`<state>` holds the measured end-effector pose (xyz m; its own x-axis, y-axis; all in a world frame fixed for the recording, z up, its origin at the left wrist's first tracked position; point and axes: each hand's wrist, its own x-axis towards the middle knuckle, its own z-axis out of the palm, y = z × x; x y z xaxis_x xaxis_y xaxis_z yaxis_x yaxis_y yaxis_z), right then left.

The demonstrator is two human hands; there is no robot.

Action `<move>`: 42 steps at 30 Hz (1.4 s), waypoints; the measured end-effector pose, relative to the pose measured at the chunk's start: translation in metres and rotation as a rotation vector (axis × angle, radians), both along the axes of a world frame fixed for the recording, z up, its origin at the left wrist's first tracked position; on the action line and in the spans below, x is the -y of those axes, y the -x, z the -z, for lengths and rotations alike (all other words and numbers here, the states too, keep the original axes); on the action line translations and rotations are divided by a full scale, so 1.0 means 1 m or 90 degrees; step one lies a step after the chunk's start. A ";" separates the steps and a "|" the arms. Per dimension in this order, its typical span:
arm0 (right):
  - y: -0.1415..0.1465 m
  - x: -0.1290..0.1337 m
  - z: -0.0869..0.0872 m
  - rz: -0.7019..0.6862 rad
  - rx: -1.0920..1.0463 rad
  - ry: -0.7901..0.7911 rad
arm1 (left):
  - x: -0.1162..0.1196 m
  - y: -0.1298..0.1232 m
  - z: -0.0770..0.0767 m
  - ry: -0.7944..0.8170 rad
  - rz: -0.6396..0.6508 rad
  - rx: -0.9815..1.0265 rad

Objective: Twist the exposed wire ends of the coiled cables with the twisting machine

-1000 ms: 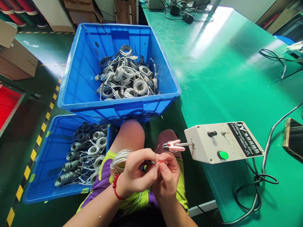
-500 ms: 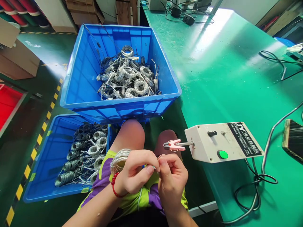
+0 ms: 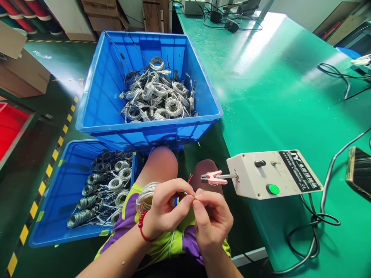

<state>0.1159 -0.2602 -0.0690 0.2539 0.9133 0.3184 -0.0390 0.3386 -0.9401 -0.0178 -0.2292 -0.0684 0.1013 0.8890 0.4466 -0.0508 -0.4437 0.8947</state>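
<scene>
Over my lap, a coiled clear-jacketed cable [image 3: 145, 197] hangs at my left hand [image 3: 171, 208], against the back of it. My left thumb and index finger pinch the cable's thin wire ends, and a red wire tip [image 3: 189, 178] sticks up above them. Fingertip to fingertip with it, my right hand [image 3: 213, 216] is closed in a pinch on the fine wires. The strands between the fingertips are mostly hidden. Just beyond my right hand, a pink clip [image 3: 216, 178] sits on the shaft of a beige machine box [image 3: 272, 173] with a green button.
A large blue bin [image 3: 150, 127] in front holds a heap of coiled cables [image 3: 174, 107]. Lower left, a second blue bin [image 3: 52, 227] holds more coils [image 3: 116, 183]. The green table [image 3: 261, 112] spans the right, with a black cord [image 3: 315, 235] beside the machine.
My fingertips have shifted on the wires and both hands now meet in a tight pinch. The red wire tip now stands up above them. The bins and machine are unchanged.
</scene>
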 end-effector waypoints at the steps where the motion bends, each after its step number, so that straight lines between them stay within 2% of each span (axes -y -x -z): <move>1: 0.000 0.000 0.001 0.011 -0.004 0.019 | 0.001 -0.001 0.000 0.005 -0.012 -0.001; 4: -0.001 -0.003 0.006 0.069 -0.052 0.127 | 0.001 -0.006 0.001 0.044 -0.054 0.016; 7: -0.003 -0.011 0.009 0.107 -0.158 0.221 | 0.000 -0.012 0.002 0.093 -0.084 0.037; 13: -0.012 -0.033 0.008 0.046 -0.336 0.216 | -0.005 -0.017 0.001 0.122 -0.090 0.027; 19: -0.016 -0.035 0.013 -0.025 -0.490 0.238 | -0.008 -0.021 0.002 0.122 -0.106 0.030; 31: -0.020 -0.039 0.017 -0.014 -0.417 0.209 | -0.011 -0.024 0.004 0.122 -0.113 0.005; 37: -0.020 -0.037 0.019 0.021 -0.378 0.235 | -0.011 -0.024 0.002 0.126 -0.101 -0.002; 42: -0.020 -0.034 0.021 0.006 -0.353 0.232 | -0.012 -0.024 0.000 0.122 -0.101 -0.008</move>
<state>0.1359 -0.2262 -0.0903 0.3000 0.9347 -0.1907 -0.5484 0.0054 -0.8362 0.0060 -0.2169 -0.0689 -0.0425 0.9624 0.2682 0.0174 -0.2677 0.9633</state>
